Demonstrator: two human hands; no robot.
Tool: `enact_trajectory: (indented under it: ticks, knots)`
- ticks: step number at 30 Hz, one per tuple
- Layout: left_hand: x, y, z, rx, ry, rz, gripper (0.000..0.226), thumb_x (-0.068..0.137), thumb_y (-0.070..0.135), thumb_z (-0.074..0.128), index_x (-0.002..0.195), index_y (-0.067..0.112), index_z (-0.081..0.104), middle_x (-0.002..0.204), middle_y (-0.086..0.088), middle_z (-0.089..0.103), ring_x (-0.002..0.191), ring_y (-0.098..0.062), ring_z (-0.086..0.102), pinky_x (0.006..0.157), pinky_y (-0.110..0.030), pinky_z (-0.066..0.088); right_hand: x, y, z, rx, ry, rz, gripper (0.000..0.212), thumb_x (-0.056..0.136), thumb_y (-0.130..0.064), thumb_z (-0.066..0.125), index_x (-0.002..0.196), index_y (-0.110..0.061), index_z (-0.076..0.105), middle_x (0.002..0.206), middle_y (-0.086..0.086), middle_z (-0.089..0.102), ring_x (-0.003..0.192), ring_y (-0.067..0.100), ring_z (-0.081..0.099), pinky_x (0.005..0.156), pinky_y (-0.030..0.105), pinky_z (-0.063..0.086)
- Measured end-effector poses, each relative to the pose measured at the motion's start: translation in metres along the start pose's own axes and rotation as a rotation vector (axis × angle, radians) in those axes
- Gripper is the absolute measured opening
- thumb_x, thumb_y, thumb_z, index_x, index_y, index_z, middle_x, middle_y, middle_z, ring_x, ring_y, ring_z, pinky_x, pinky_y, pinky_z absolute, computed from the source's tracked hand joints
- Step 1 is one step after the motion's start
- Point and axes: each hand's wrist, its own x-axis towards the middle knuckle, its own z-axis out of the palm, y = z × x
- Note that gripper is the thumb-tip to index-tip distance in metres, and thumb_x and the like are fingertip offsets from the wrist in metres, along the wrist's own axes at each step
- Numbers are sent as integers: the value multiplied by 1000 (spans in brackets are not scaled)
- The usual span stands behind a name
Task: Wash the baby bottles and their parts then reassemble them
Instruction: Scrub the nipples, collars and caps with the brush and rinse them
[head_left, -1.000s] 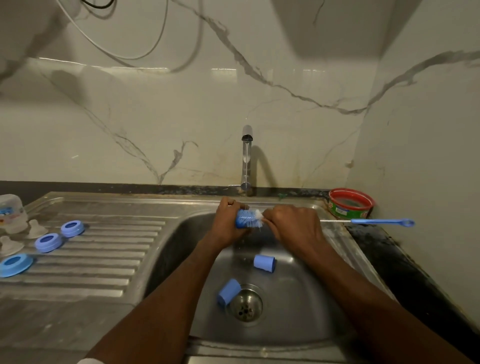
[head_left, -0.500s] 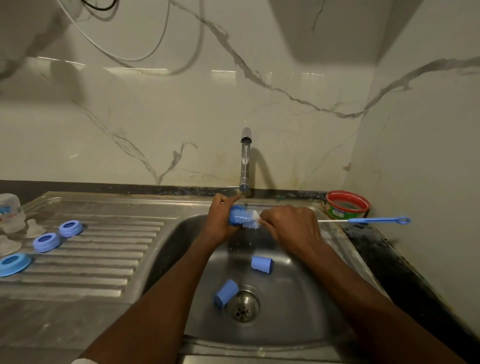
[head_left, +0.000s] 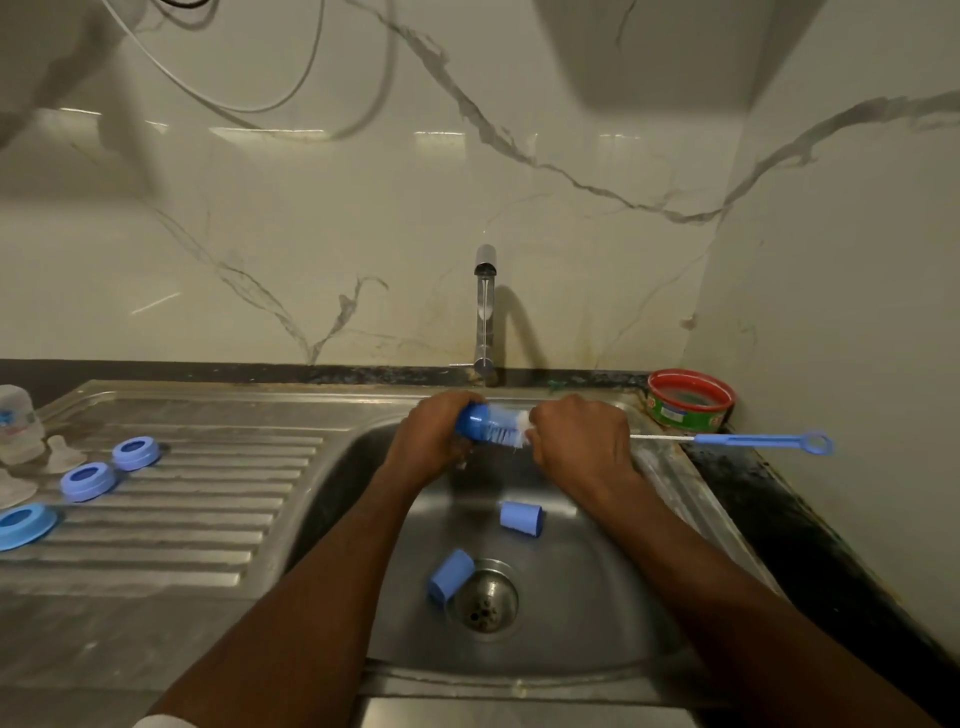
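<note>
Over the steel sink (head_left: 613, 597), under the tap (head_left: 485, 317), my left hand (head_left: 434, 441) grips a blue bottle cap (head_left: 475, 418) lying sideways. My right hand (head_left: 579, 439) holds a bottle brush (head_left: 753, 441); its bristles sit inside the cap's mouth and its blue loop handle sticks out to the right. Two more blue caps (head_left: 521, 518) (head_left: 450, 576) lie in the basin, one beside the drain. On the left drainboard rest three blue collar rings (head_left: 136, 452) (head_left: 87, 480) (head_left: 23, 525), clear teats (head_left: 62, 452) and a clear bottle (head_left: 18, 428).
A red-rimmed green tub (head_left: 688, 402) stands at the back right corner against the marble wall. The dark counter strip (head_left: 779, 519) runs along the sink's right side. The drain (head_left: 485, 597) is in the basin's middle. A white cable (head_left: 218, 98) hangs on the wall above.
My hands stay over the sink's back edge; the brush has slid slightly in the cap as I scrub. The view has shifted a little.
</note>
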Motion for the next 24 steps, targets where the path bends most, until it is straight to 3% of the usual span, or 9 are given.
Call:
enact_trajectory:
  ticks: [4, 9, 12, 16, 19, 21, 24]
  knots:
    - [-4, -2, 1, 16, 30, -26, 51, 74, 20, 88, 121, 19, 67, 117, -4, 71, 108, -18, 65, 98, -41, 52, 3, -8, 0, 45, 8, -95, 23, 97, -45, 56, 108, -28, 67, 86, -3, 59, 75, 18, 56, 64, 32, 42]
    - [-8, 4, 12, -1, 0, -11, 59, 80, 25, 85, 133, 21, 60, 129, -4, 67, 118, -18, 61, 103, -39, 49, -4, 6, 17, 119, 23, 152, 25, 97, -47, 57, 111, -28, 65, 94, -2, 65, 78, 17, 59, 64, 32, 42]
    - [-8, 6, 10, 27, 19, 27, 56, 81, 21, 83, 133, 19, 60, 128, -5, 66, 118, -20, 61, 102, -40, 51, -3, 4, 19, 112, -52, 65, 28, 95, -47, 61, 112, -27, 68, 98, -1, 67, 82, 17, 61, 69, 32, 46]
    - [-9, 5, 9, -5, -1, -66, 57, 82, 15, 82, 134, 17, 59, 130, -7, 65, 121, -22, 61, 104, -43, 49, 7, 3, 14, 228, -39, -32, 32, 95, -54, 56, 112, -31, 70, 95, -5, 69, 83, 15, 63, 76, 37, 55]
    - [-10, 12, 16, -59, -31, -86, 60, 86, 16, 77, 141, 18, 52, 138, -7, 59, 127, -21, 55, 109, -39, 45, 5, 7, 16, 292, 48, 196, 30, 97, -53, 56, 112, -31, 70, 95, -4, 69, 85, 17, 64, 76, 36, 53]
    - [-8, 16, 15, -77, -36, -21, 60, 88, 15, 76, 142, 18, 51, 139, -7, 58, 127, -21, 55, 109, -38, 46, -1, 9, 24, 287, -6, 272, 32, 96, -54, 56, 115, -30, 69, 98, -2, 69, 87, 19, 64, 74, 34, 50]
    - [-5, 10, 12, -41, -21, 67, 61, 87, 19, 77, 140, 19, 48, 136, -7, 60, 123, -22, 59, 103, -46, 51, -2, 8, 29, 244, -128, 181, 36, 95, -55, 57, 115, -26, 68, 96, -2, 68, 84, 17, 62, 69, 32, 45]
